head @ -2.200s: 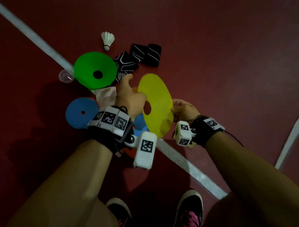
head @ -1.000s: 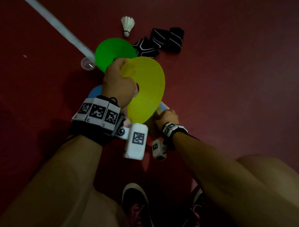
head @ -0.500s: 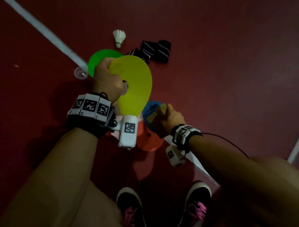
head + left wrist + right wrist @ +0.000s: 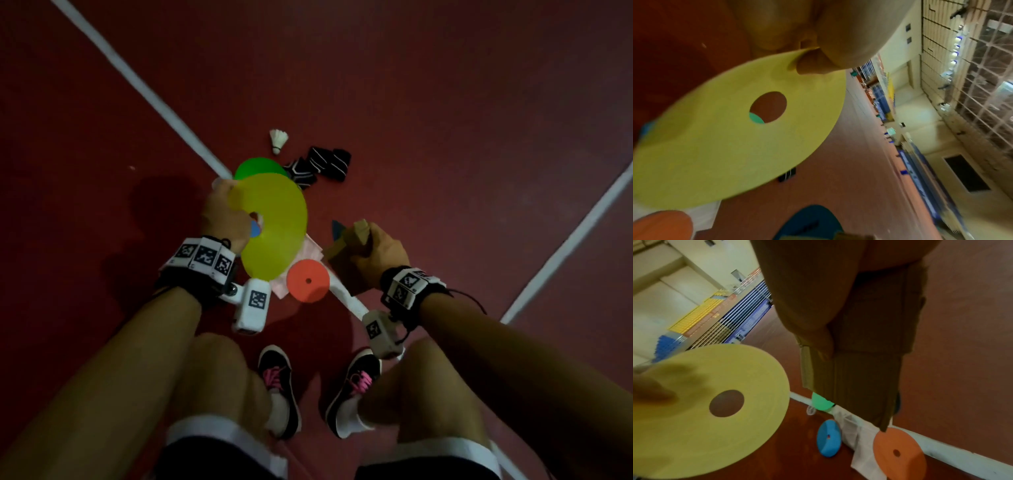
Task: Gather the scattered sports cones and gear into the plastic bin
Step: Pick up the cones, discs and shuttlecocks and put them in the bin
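Up off the red court floor (image 4: 445,102), the yellow cone (image 4: 274,226) is pinched by its rim in the left hand (image 4: 222,216), thumb on one face and fingers behind, so it's kept flat and tilted, probably so more discs can be stacked onto it. Over on the right, a tan, cardboard-looking piece (image 4: 346,240) is clenched in the right hand (image 4: 373,253), and a blue cone (image 4: 337,229) seems to be lifted along with it, though how much of that is actually gripped can't be told. Still left lying on the floor: an orange cone (image 4: 308,281) on the white line (image 4: 144,89), with some pale cloth or paper (image 4: 311,251) underneath, a green cone (image 4: 260,168) half hidden behind the yellow one, a second blue cone (image 4: 828,438), a shuttlecock (image 4: 278,140) and black wristbands (image 4: 325,164). No plastic bin is seen in any view, so nothing can be dropped yet. Likely both hands are being loaded up first, so only one trip is needed.
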A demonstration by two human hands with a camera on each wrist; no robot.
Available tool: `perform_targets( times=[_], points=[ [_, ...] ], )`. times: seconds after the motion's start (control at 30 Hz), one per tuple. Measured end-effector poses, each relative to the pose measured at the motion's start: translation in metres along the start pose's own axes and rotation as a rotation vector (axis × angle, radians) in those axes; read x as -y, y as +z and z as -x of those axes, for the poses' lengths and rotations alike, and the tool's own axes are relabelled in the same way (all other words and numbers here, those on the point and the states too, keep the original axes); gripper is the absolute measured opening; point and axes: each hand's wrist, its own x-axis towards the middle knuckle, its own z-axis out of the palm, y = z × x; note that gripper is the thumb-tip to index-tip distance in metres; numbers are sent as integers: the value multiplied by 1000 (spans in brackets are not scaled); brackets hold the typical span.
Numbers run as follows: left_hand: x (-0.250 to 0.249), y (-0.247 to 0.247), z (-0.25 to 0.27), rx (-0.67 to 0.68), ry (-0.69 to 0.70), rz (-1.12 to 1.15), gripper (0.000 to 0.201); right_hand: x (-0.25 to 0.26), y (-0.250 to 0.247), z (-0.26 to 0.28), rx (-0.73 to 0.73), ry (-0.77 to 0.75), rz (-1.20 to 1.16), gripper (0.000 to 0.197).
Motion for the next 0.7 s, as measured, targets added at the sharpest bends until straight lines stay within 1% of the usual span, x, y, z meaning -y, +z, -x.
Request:
perform_targets(
  times=[0.03,0.13,0.2,0.23,0.3,0.33,0.37,0.47,0.5,0.57,0.63,0.7],
  points=[
    [-16,-29,13,-50,-37,20,39,21,-17,21,24,-23,-4,35],
    [-64,-124,56,-252,-192,124,40,100,-67,92,88,-102,-11,20],
    [-92,-178,91,-347,-290,196,42,152,-96,135,149,-171,41,26],
    [-102,-202,111,-384,-337,228,42,176,-107,154,178,-214,85,25],
    [-119,-242,147,-440,-398,289,41,221,-123,188,193,-328,141,15],
    [-124,-254,161,-453,-424,318,40,236,-126,199,185,-361,149,14],
    [-130,-275,184,-505,-435,358,40,260,-129,218,184,-422,155,17],
    [-132,-323,251,-670,-449,450,37,310,-122,268,221,-545,168,30],
    [-129,-336,275,-717,-455,444,34,324,-116,286,240,-580,165,31],
    [-116,-367,332,-862,-452,471,28,348,-97,331,281,-648,149,29],
    [-96,-392,383,-1019,-473,520,29,365,-73,373,361,-702,94,39],
    [-66,-412,437,-1147,-514,541,29,375,-39,419,431,-780,76,48]
  ],
)
